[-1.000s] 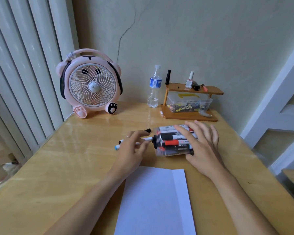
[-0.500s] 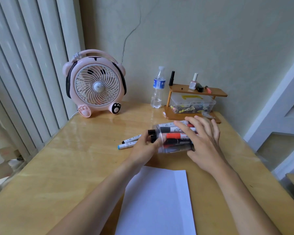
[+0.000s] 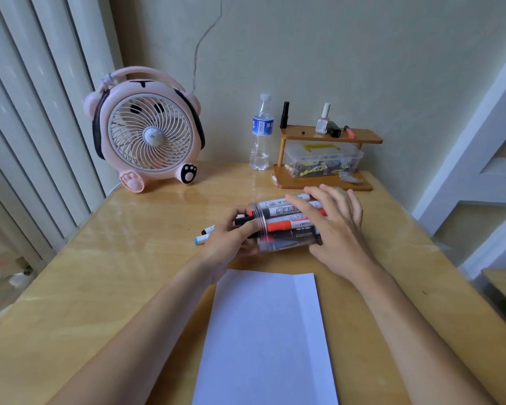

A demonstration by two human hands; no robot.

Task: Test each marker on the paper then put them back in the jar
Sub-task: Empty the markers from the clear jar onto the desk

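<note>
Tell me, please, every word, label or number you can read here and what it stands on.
Nothing reads clearly.
Water bottle label: white characters on blue, too blurred.
White markers in the jar: black print, too small.
Red marker: white brand print, blurred.
Fan hub: small mark, unreadable.
Paper: no writing.

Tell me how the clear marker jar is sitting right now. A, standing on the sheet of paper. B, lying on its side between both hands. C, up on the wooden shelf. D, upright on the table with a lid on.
B: the jar lies sideways on the table, the right hand resting over it and the left hand at its left end.
</note>
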